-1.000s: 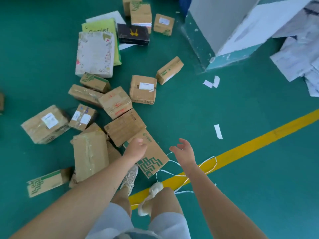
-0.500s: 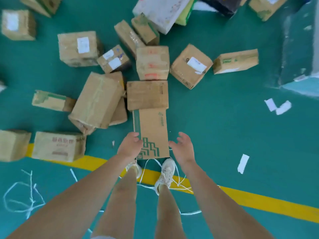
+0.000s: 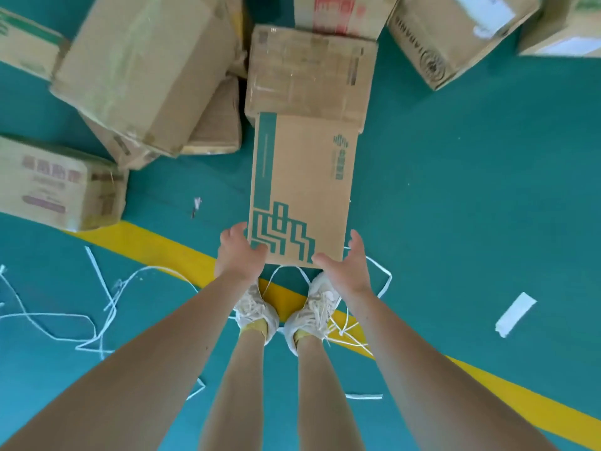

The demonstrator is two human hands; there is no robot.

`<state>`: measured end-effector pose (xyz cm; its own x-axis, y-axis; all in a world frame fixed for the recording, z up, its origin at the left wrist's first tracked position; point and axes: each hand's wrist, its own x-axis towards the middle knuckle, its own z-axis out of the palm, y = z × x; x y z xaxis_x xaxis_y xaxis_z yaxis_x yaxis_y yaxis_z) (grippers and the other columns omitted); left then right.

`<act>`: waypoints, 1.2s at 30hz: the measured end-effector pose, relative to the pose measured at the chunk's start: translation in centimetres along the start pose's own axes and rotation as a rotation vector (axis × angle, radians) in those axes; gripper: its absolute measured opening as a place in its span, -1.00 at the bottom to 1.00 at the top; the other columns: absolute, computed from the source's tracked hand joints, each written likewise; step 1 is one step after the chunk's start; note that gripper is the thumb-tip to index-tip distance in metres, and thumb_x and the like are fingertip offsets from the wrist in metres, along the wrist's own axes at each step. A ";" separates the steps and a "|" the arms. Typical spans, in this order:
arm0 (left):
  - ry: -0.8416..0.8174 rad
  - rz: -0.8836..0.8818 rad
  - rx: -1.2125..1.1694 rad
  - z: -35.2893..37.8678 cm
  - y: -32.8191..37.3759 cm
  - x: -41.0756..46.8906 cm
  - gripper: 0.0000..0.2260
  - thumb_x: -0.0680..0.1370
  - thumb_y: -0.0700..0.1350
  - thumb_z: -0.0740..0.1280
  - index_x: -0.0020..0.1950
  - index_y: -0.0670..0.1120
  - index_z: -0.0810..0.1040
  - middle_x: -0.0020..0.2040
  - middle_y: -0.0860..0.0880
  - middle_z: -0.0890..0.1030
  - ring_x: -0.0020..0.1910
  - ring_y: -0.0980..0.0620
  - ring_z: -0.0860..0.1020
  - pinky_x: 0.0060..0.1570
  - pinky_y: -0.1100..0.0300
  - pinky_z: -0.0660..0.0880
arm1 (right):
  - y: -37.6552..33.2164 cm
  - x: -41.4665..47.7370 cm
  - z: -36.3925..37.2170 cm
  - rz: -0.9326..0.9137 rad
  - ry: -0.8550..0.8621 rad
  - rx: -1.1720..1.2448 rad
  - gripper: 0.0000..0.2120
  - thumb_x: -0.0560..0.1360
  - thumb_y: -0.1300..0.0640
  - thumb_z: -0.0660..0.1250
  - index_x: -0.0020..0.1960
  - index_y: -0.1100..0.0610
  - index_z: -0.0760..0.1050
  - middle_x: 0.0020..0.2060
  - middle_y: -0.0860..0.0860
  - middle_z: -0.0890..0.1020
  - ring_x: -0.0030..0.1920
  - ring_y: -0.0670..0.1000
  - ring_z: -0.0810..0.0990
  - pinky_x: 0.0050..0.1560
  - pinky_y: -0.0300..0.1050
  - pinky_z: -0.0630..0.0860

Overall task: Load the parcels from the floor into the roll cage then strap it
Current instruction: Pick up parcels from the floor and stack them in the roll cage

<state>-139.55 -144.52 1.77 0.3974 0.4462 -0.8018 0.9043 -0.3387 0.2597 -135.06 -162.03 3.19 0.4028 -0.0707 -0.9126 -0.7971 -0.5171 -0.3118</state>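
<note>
A long flat cardboard parcel with a green stepped print (image 3: 304, 190) lies on the green floor just in front of my feet, its far end tucked under a plain brown parcel (image 3: 309, 73). My left hand (image 3: 239, 253) grips its near left corner, fingers curled round the edge. At the near right corner my right hand (image 3: 348, 266) holds the parcel, thumb on top and fingers along the side. More brown parcels lie around: a big taped one (image 3: 146, 66) to the left, one with red print (image 3: 58, 187) at far left. The roll cage is out of view.
A yellow floor line (image 3: 156, 249) runs diagonally under my shoes (image 3: 286, 314). Loose white strapping (image 3: 107, 297) lies tangled on the floor to the left and around my feet. A white paper scrap (image 3: 515, 314) lies to the right. Further parcels (image 3: 455, 34) crowd the top edge.
I have bent lower, so the parcels look much nearer. Both hands went from hovering beside the green-printed parcel's near end to taking hold of its two near corners.
</note>
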 end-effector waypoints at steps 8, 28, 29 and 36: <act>-0.038 -0.128 -0.225 3.8 -4.0 4.3 -0.39 0.52 -0.08 0.39 0.50 -0.09 0.21 0.34 0.05 0.42 0.32 0.01 0.42 0.25 0.06 0.38 | 3.1 6.0 2.4 0.081 0.011 0.075 -0.05 0.21 0.03 0.55 0.50 0.00 0.17 0.23 -0.04 0.54 0.23 0.04 0.54 0.31 0.12 0.50; -0.005 -0.275 -0.614 -7.5 3.9 -3.7 -0.34 0.24 0.28 0.47 0.24 0.07 0.35 0.24 -0.03 0.47 0.10 -0.05 0.52 0.20 -0.13 0.50 | -7.6 -5.5 1.0 0.124 0.186 0.338 -0.06 -0.14 -0.33 0.61 0.22 -0.17 0.49 0.17 -0.04 0.59 0.07 0.03 0.65 0.13 0.14 0.61; -0.002 -0.289 -0.636 -8.2 4.4 -4.8 -0.35 0.30 0.25 0.48 0.27 0.05 0.34 0.25 -0.04 0.47 0.10 -0.07 0.50 0.23 -0.14 0.48 | -8.5 -7.0 0.6 0.110 0.169 0.358 -0.10 -0.13 -0.30 0.61 0.18 -0.16 0.49 0.13 -0.06 0.62 0.06 0.03 0.65 0.12 0.15 0.61; 0.013 -0.225 -0.775 -15.4 8.9 -14.0 -0.38 0.42 0.18 0.47 0.37 0.03 0.30 0.14 0.03 0.49 0.08 -0.04 0.48 0.27 -0.12 0.44 | -14.9 -18.6 -3.5 -0.005 0.061 0.376 -0.13 -0.09 -0.22 0.61 0.19 -0.11 0.46 0.03 -0.06 0.67 0.03 0.06 0.66 0.11 0.20 0.61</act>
<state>-134.70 -141.05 23.61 0.1903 0.4469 -0.8741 0.8119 0.4289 0.3960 -129.08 -156.01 25.78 0.4246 -0.1257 -0.8966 -0.8997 -0.1690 -0.4023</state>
